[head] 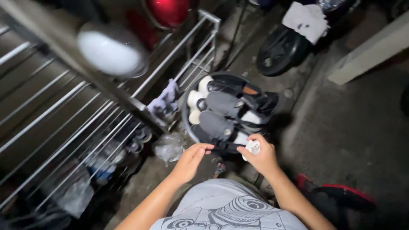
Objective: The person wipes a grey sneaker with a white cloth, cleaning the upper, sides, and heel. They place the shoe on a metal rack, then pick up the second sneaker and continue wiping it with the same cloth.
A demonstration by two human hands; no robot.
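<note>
Our right hand [262,156] pinches a small white wad [253,147] — just over the basin [186,123] of shoes [223,111] on the floor; our left hand [190,161] is loosely curled, empty, beside it.

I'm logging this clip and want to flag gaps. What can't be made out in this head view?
- Small white thing in the right hand: fingers cover most of it; kind unclear.
- Left hand: fingers curled; whether it holds anything is hidden.
- Basin of dark shoes: the pile hides its inside and the shoe count.
- White round object above the metal rack: motion-blurred.
- Wheel: its vehicle is cut off by the top edge.
</note>
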